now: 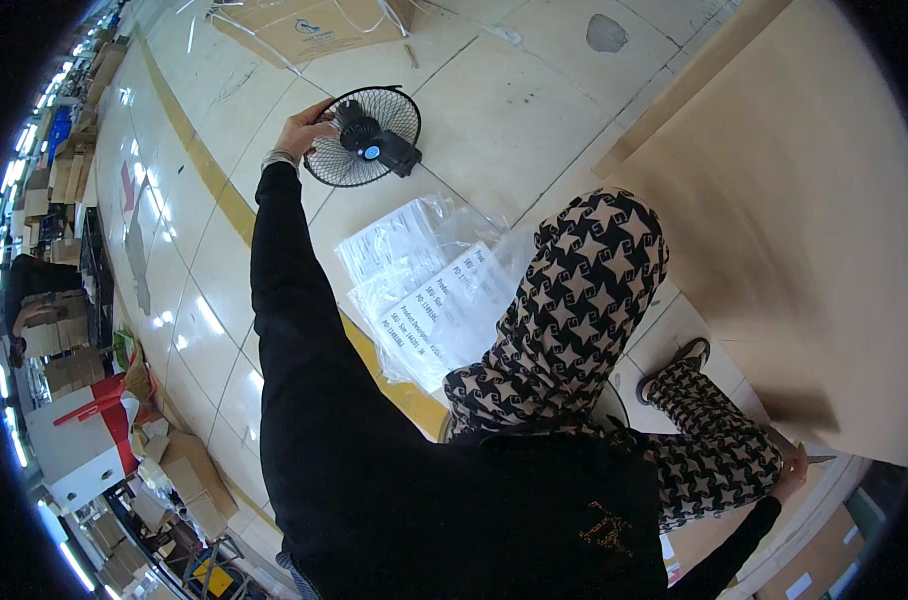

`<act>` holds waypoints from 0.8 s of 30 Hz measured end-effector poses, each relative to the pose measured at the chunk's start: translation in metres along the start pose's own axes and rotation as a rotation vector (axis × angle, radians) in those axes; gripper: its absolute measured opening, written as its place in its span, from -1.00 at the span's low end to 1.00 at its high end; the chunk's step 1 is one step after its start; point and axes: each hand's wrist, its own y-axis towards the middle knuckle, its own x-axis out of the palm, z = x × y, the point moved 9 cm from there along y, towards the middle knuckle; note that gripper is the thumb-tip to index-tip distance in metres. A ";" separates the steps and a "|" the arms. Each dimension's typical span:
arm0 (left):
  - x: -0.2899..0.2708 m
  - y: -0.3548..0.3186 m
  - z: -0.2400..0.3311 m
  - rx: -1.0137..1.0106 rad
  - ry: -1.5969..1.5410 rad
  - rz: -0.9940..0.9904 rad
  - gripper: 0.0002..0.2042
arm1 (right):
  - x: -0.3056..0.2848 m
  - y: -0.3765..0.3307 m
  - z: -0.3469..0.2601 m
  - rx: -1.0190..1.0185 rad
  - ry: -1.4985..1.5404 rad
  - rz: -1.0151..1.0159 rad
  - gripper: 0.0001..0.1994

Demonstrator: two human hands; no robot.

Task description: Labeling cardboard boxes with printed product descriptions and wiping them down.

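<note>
A black fan [362, 135] with a round wire guard and a dark base with a blue round mark is on the tiled floor, ahead of me and left of the middle. My left hand [304, 132] is closed on the left rim of its guard, with the arm stretched out. Down at the right, beside my knee, is my right hand [794, 468], partly hidden by the patterned trouser leg. Its fingers look curled, with a thin pointed thing [820, 459] sticking out that I cannot identify. Between my left arm and knee lie printed white sheets in clear plastic bags [439, 300].
A large brown cardboard sheet [794, 230] rises at my right. Beyond the fan stands a strapped cardboard box [309, 28]. A yellow floor line [196, 145] crosses at the left. Further left are stacked boxes, a red-and-white carton [79, 440] and another person [36, 290].
</note>
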 end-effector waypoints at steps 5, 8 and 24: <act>0.008 -0.008 -0.001 0.012 0.083 0.027 -0.32 | 0.000 -0.005 -0.019 -0.144 0.046 0.000 -0.70; 0.011 -0.009 0.008 0.079 0.128 0.059 -0.26 | 0.004 -0.013 -0.036 -0.249 -0.273 -0.003 -0.70; 0.296 -0.287 -0.151 -0.291 -0.004 -0.100 0.24 | 0.000 -0.029 -0.064 -0.141 -0.310 -0.029 -0.71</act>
